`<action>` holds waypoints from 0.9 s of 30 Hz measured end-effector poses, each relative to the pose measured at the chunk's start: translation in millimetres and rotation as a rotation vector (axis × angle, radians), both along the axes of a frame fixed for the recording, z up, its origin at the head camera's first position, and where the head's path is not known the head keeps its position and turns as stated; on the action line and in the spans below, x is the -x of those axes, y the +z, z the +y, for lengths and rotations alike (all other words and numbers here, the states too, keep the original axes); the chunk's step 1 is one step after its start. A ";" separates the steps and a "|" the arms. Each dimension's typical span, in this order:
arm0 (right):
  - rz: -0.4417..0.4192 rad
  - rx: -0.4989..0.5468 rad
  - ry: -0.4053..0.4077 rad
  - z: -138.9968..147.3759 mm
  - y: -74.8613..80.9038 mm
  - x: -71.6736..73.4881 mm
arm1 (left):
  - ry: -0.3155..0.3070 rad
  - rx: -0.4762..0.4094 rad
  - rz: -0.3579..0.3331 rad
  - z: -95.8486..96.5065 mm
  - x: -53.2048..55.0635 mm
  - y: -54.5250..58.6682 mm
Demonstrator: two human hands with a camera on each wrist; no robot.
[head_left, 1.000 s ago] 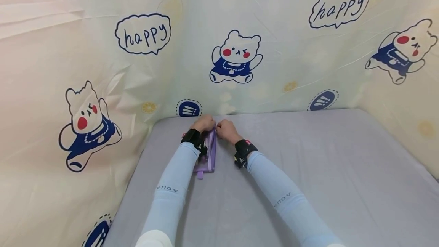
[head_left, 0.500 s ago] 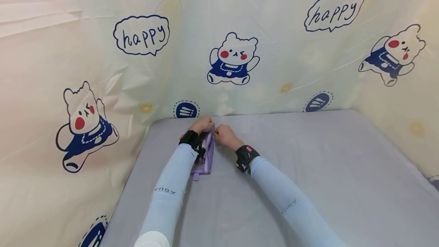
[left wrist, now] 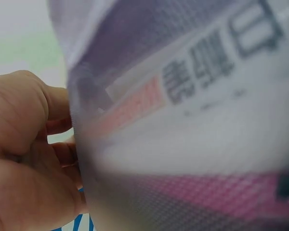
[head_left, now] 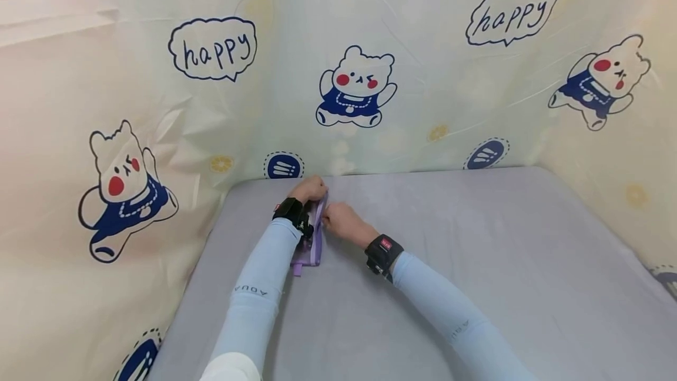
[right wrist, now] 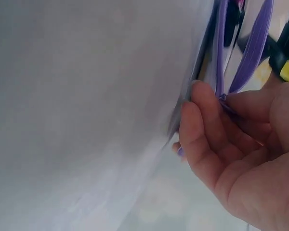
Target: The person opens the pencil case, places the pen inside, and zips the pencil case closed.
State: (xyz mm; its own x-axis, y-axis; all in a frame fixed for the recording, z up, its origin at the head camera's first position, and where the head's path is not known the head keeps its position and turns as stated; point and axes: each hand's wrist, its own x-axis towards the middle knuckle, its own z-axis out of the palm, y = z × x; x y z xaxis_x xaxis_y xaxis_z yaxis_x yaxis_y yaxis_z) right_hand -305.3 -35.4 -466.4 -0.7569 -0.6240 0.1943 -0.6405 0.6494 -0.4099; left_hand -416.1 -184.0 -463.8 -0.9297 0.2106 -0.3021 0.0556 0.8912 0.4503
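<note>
A purple zip pouch (head_left: 317, 246) with mesh-like, see-through sides lies at the back left of the table. My left hand (head_left: 311, 189) grips its far end, and in the left wrist view the curled fingers (left wrist: 60, 110) reach behind the pouch wall (left wrist: 115, 72). Through that wall a white item with dark print, a red patch and something pink show, all blurred. My right hand (head_left: 345, 221) pinches the zip at the pouch's right edge. In the right wrist view the purple zip tapes (right wrist: 250, 53) spread apart on one side of the pinching fingertips (right wrist: 231, 103); the slider is mostly hidden.
The pouch lies on a grey cloth-covered table (head_left: 449, 240), near its back edge. Behind it hangs a pale curtain (head_left: 412, 34) printed with bears. A purple tab (head_left: 297, 270) sticks out from the pouch's near end.
My right hand has slid along the zip towards the near end of the pouch, away from my left hand. The left hand keeps hold of the far end.
</note>
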 end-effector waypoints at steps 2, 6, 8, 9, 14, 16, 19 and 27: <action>0.006 -0.020 0.010 0.5 0.5 -5.2 | -0.001 0.000 0.004 0.5 0.2 2.8; 0.022 -0.045 0.002 1.5 1.0 -12.7 | -0.007 0.006 0.014 2.3 -0.3 5.9; 0.018 -0.039 -0.007 2.2 1.5 -15.7 | -0.008 0.009 0.015 3.6 -1.3 6.1; 0.020 -0.045 -0.010 2.6 0.9 -16.9 | -0.010 0.012 0.018 4.4 -1.8 5.7; 0.058 -0.128 0.002 1.6 -0.2 -28.8 | -0.009 0.023 0.019 4.2 -0.8 -0.4; 0.073 -0.162 0.009 0.7 1.0 -37.6 | 0.000 0.027 0.007 3.3 -0.4 -1.9; 0.082 -0.185 0.012 0.9 3.8 -51.7 | -0.003 0.039 0.011 4.6 -2.3 0.7; 0.187 -0.296 0.049 7.4 12.9 -84.4 | -0.021 0.060 0.043 10.0 -7.6 5.5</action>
